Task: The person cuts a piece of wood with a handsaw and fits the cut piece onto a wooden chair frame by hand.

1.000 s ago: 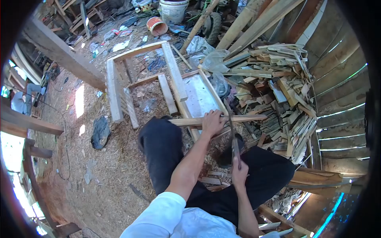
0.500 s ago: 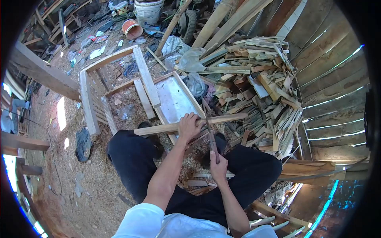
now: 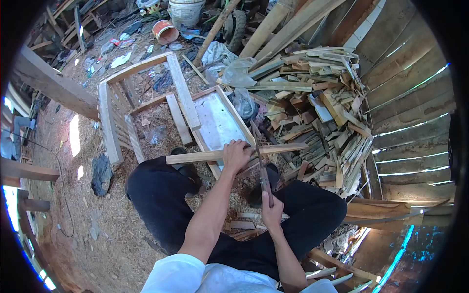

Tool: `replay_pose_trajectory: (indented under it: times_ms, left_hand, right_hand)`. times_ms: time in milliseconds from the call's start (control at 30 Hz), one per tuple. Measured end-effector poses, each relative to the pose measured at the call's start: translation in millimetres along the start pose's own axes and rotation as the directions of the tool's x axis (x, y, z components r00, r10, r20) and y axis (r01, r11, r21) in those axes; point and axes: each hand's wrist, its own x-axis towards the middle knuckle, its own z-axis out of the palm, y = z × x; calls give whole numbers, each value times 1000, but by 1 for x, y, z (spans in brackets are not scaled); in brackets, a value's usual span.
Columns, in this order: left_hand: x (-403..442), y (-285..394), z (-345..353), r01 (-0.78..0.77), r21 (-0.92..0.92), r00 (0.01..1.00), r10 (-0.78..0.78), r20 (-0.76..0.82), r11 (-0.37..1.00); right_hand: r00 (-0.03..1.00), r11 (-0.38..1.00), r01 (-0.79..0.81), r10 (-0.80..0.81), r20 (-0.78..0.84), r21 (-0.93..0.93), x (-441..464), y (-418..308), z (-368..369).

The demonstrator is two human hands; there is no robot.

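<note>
My left hand (image 3: 236, 155) is closed over a long strip of wood (image 3: 200, 157), pressing it down across the end of a wooden frame (image 3: 234, 110) with a pale panel. My right hand (image 3: 272, 210) grips the handle of a handsaw (image 3: 264, 178). The saw's narrow blade points away from me and crosses the strip just right of my left fingers. The strip's left end lies by my left knee, and its right end sticks out toward the wood pile. Whether the blade has cut into the wood I cannot make out.
Offcuts form a big pile (image 3: 322, 107) on the right, against a plank wall (image 3: 410, 122). A slatted wooden frame (image 3: 111, 124) stands ahead to the left. Further off are an orange bucket (image 3: 166, 32) and a white bucket (image 3: 186, 12). A black plastic piece (image 3: 101, 175) lies on the shavings-covered floor.
My right hand has drawn the saw slightly back toward my body. My left hand still holds the strip in the same spot, and the view has shifted a little.
</note>
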Motion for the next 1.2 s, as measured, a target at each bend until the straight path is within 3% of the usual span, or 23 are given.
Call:
replay_pose_trajectory:
  times_ms: [233, 300, 400, 467, 667, 733, 933, 967, 1033, 1067, 1200]
  left_hand:
    - [0, 3, 1, 12, 17, 1000, -12, -12, 1000]
    - [0, 3, 2, -40, 48, 995, 45, -94, 998]
    - [0, 4, -2, -36, 45, 999, 37, -34, 998]
    - [1, 3, 0, -43, 56, 998, 46, -48, 997]
    - [3, 3, 3, -37, 41, 994, 41, -105, 998]
    - [1, 1, 5, -55, 38, 990, 60, -131, 998]
    - [4, 2, -3, -49, 50, 996, 53, -72, 998]
    - [4, -1, -2, -23, 47, 1000, 24, -14, 999]
    - [4, -1, 1, -41, 48, 998, 43, -42, 998]
    - [3, 1, -1, -40, 38, 998, 42, -49, 998]
    - [3, 1, 3, -53, 6, 992, 54, -114, 999]
  right_hand:
    - [998, 999, 36, -36, -53, -6, -49, 27, -12]
    - [1000, 998, 19, -18, -16, 62, -17, 19, 0]
    - [999, 996, 30, -26, -41, 87, 30, -9, 17]
    - [993, 997, 81, -80, -82, 3, 39, -21, 22]
    - [1000, 1000, 21, -21, 21, -20, -33, 15, -18]
    - [998, 999, 40, -42, -44, -33, -47, 19, -19]
    - [994, 994, 98, -100, -43, -45, 72, -28, 37]
    - [994, 994, 103, -105, -40, -40, 70, -34, 37]
    - [998, 996, 60, -62, -31, -65, 62, -44, 28]
    - [991, 993, 118, -116, -64, 29, 48, -36, 23]
    - [996, 994, 81, -83, -12, -79, -31, 13, -21]
